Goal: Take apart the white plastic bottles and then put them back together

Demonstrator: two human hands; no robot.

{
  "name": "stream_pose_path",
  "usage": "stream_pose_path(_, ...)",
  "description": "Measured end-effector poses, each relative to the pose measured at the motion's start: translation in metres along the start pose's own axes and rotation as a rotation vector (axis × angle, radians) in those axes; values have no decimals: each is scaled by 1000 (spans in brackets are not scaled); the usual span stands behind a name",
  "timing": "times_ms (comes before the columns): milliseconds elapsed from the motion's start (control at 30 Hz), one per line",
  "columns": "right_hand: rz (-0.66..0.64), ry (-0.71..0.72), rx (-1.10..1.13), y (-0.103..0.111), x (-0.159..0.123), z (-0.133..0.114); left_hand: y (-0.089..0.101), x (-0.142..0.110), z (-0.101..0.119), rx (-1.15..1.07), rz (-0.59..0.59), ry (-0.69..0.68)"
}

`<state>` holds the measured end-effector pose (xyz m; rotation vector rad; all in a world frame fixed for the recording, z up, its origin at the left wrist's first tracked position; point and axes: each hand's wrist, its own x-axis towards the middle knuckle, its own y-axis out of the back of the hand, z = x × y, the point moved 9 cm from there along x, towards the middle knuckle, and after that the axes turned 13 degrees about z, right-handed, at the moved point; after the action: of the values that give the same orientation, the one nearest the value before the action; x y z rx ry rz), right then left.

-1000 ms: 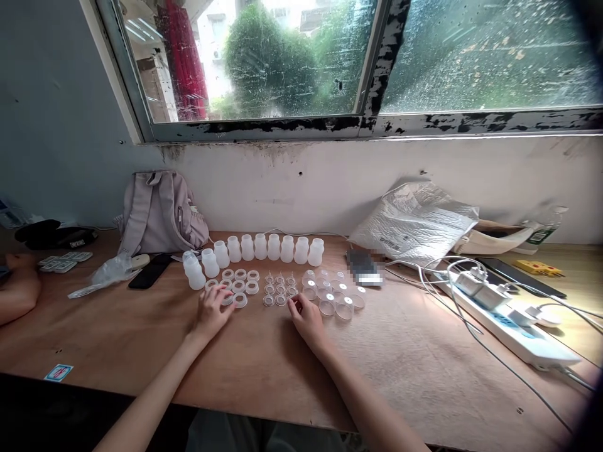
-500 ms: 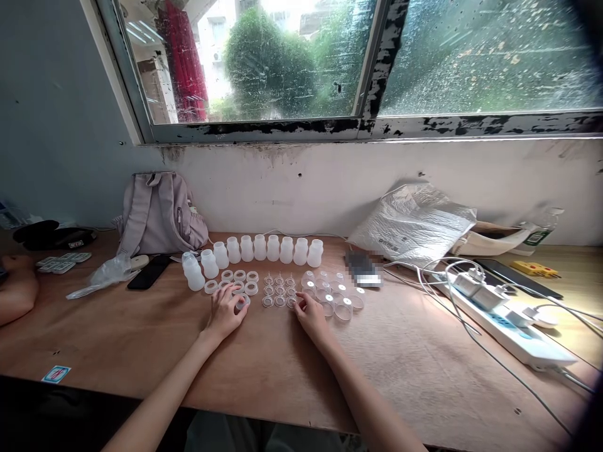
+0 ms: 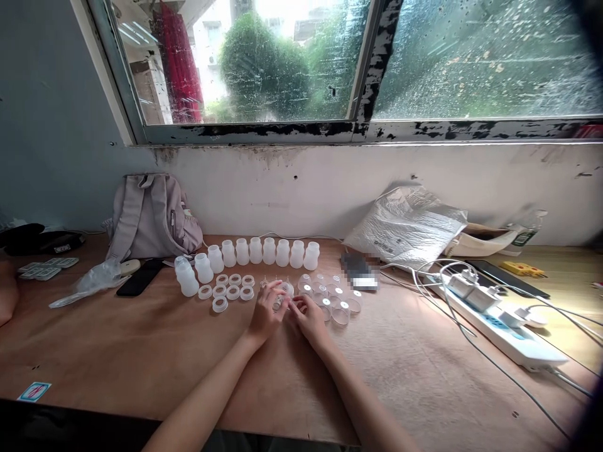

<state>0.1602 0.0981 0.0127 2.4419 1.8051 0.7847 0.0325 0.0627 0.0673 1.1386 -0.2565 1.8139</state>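
Observation:
My left hand (image 3: 269, 312) is curled around a whitish bottle ring (image 3: 286, 289), partly hidden by its fingers. Right beside it, my right hand (image 3: 307, 319) has its fingertips pinched together; a small clear piece, seemingly a bottle teat, is between them, though it is mostly covered. Both hands meet over the group of clear teats (image 3: 264, 282), hiding most of them. To the left lie several loose white rings (image 3: 219, 304). Several clear domed caps (image 3: 340, 313) stand to the right of my right hand. Behind, frosted baby bottles (image 3: 255, 250) form a curved row.
A grey backpack (image 3: 153, 216), a dark phone (image 3: 140, 278) and a plastic bag (image 3: 97, 282) sit at the left. At the right are a silver pouch (image 3: 409, 223), a white power strip (image 3: 504, 326) and loose cables. Another person's arm (image 3: 7, 292) rests at the left edge.
My left hand has moved right from the rings, carrying one ring to the teats. My right hand has shifted slightly left and now meets it. The view has turned slightly right.

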Motion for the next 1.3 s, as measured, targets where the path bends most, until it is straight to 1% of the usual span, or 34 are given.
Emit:
stream_pose_path(67,-10,-125,109,-2,0,7,-5,-6,0,-44,-15,16)
stream_pose_path(167,-107,-389,337,-17,-6,22,-7,-13,-5,-112,-35,83)
stream_pose_path(233,-163,-516,488,-27,-12,24,-6,-14,-12,-155,-29,159)
stream_pose_path(300,-199,-582,600,-32,-16,23,-5,-16,-18,-180,-21,224)
stream_pose_path(367,-219,-601,665,-35,-18,20,-6,-16,-21,-198,-11,263)
stream_pose_path(467,-221,-547,696,-33,-17,14,-7,-17,-24,-238,13,311)
stream_pose_path(600,-245,-405,640,-30,-14,3,-8,-21,-25,-303,40,383)
stream_pose_path(700,-274,-312,605,-31,-14,-4,-10,-24,-26,-353,38,423)
stream_pose_path(800,-269,-277,602,-31,-14,-4,-12,-26,-34,-409,59,514)
stream_pose_path(933,-199,-220,510,-26,-11,1,-16,-33,-55,-555,97,781)
stream_pose_path(1000,-152,-169,429,-21,-10,0,-19,-35,-59,-655,96,879)
stream_pose_path(1167,-59,-101,329,-10,-9,-8,-21,-35,-56,-829,104,979)
stream_pose_path(1300,26,-88,365,2,-7,-17,-26,-39,-59,-963,120,1064)
